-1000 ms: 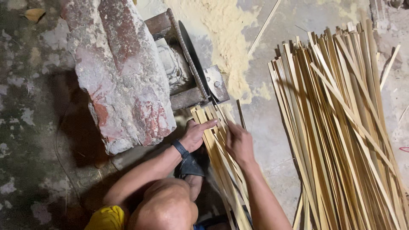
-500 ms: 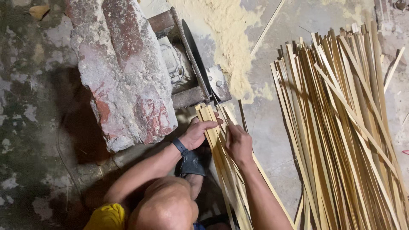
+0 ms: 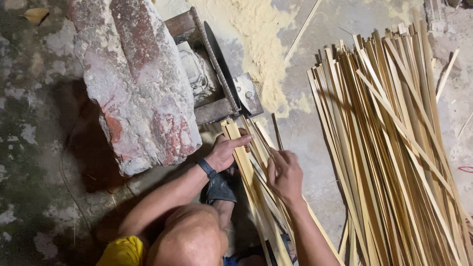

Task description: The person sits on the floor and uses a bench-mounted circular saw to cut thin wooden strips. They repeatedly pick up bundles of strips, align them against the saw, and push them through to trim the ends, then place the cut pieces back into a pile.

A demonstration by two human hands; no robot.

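Left hand (image 3: 227, 150) laid flat over a small bundle of bamboo strips (image 3: 246, 162) on the floor, fingers extended, not clamped. Right hand (image 3: 285, 173) curled around the same strips, grip side hidden. Strip ends pointing at a saw blade (image 3: 219, 61), partly hidden behind a stone block (image 3: 135, 79). Large strip pile (image 3: 394, 148) cut off at right.

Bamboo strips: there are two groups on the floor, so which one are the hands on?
The small bundle of strips beside the saw blade: the left hand and right hand both rest on it. The big pile lies untouched.
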